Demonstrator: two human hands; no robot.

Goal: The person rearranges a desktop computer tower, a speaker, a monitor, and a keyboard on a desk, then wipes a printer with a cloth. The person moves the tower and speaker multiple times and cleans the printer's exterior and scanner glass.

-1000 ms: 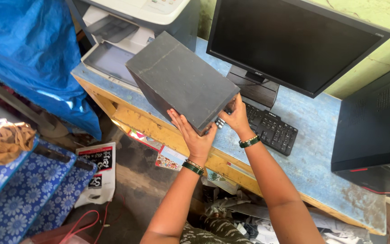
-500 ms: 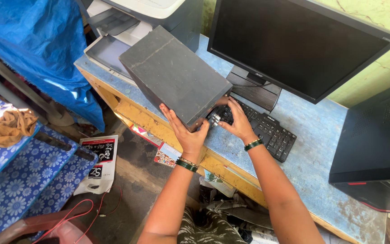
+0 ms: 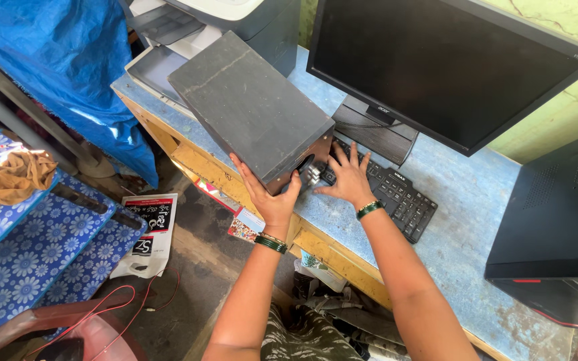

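Observation:
A dark grey box-shaped speaker cabinet (image 3: 249, 103) lies tilted on the blue desk top (image 3: 456, 200), its near end raised. My left hand (image 3: 265, 194) grips the cabinet's near lower corner from below. My right hand (image 3: 348, 175) rests with spread fingers on the left end of a black keyboard (image 3: 396, 194), right beside the cabinet's open end, where a round port shows.
A black monitor (image 3: 436, 67) stands behind the keyboard. A printer (image 3: 195, 27) sits at the desk's far left and a black computer case (image 3: 556, 220) at the right. Blue tarpaulin (image 3: 55, 60), floral bags (image 3: 41, 254), red cable and paper scraps lie on the floor.
The cabinet has shifted left and tipped up further. My right hand let go of its end and now lies flat on the keyboard. My left hand stayed on the corner.

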